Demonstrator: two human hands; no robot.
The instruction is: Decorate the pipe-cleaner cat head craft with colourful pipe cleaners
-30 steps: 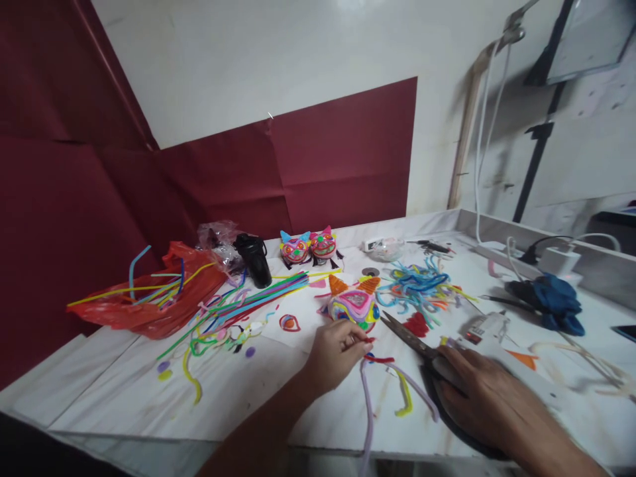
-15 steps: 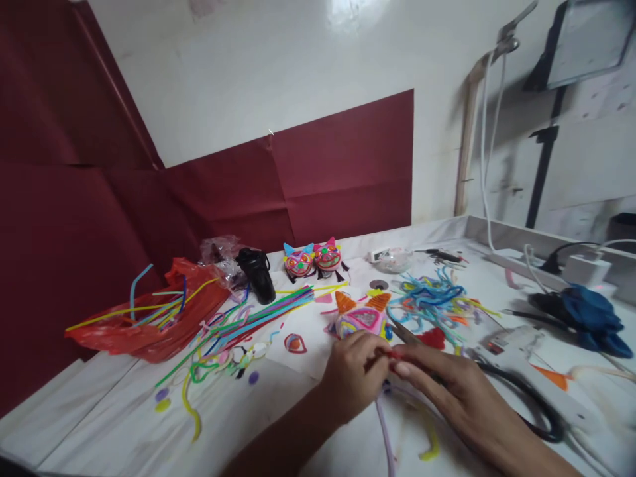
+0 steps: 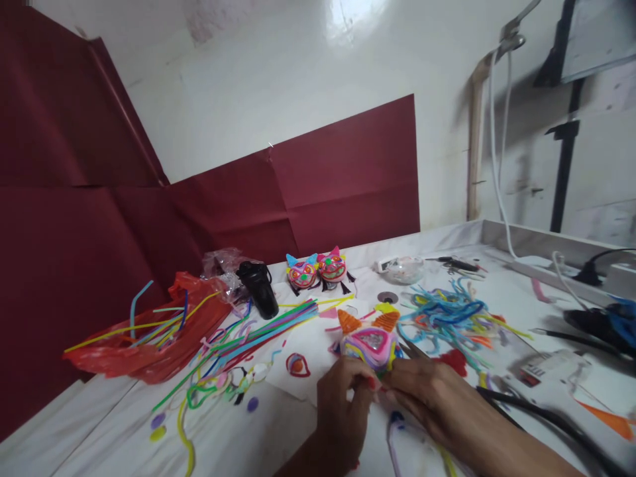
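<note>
My left hand (image 3: pixel 342 397) is closed in a pinch on a red pipe cleaner (image 3: pixel 371 383), mostly hidden by the fingers. Meeting it from the right, my right hand (image 3: pixel 432 391) has its fingers pressed together at the same red piece. Just beyond both hands sits a colourful pipe-cleaner animal head (image 3: pixel 375 344) with orange ears and a pink-edged patch; the hands cover its lower part. Scissors (image 3: pixel 413 349) lie beside it, partly behind my right hand. To the left, a red loop with an orange centre (image 3: pixel 297 365) rests on white paper.
Two finished heads (image 3: pixel 302 273) stand at the back near a black container (image 3: pixel 261 291). A red plastic bag (image 3: pixel 183 331) of pipe cleaners is at left. A blue heap of pipe cleaners (image 3: pixel 442 308) and a white glue gun (image 3: pixel 551 374) lie at right.
Both hands have moved slightly down in the view, and my left wrist has turned more upright. The red pipe cleaner stays between them. The whole view has shifted a little.
</note>
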